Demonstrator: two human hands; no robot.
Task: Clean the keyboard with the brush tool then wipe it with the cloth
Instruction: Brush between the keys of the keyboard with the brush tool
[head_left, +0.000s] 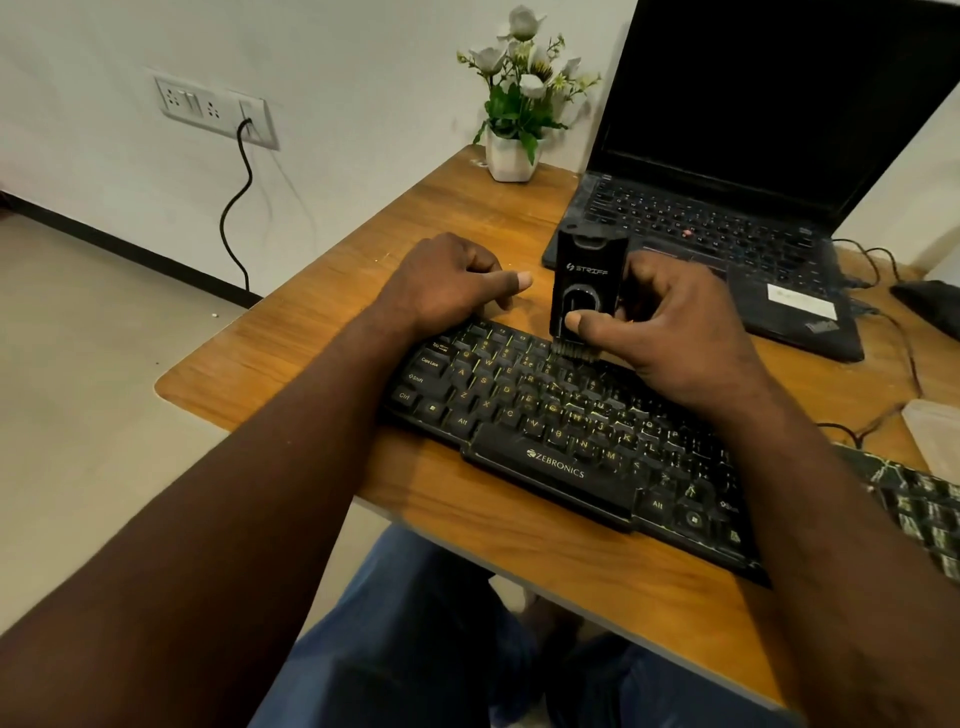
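Note:
A black Zebronics keyboard (550, 457) lies slantwise on the wooden desk (332, 338). My right hand (675, 332) grips a black brush tool (587, 280) held upright, thumb on its front, with the short bristles touching the keys of the upper rows. My left hand (447, 283) rests on the desk at the keyboard's far left corner, fingers curled under and thumb stretched out, holding nothing. A pale cloth (935, 436) shows partly at the right edge.
An open black laptop (737, 171) with a dark screen stands behind the keyboard. A white pot of flowers (511, 156) sits at the desk's back. Cables (893, 332) run across the right side. A dark object (930, 306) lies far right. My knees are below the desk's front edge.

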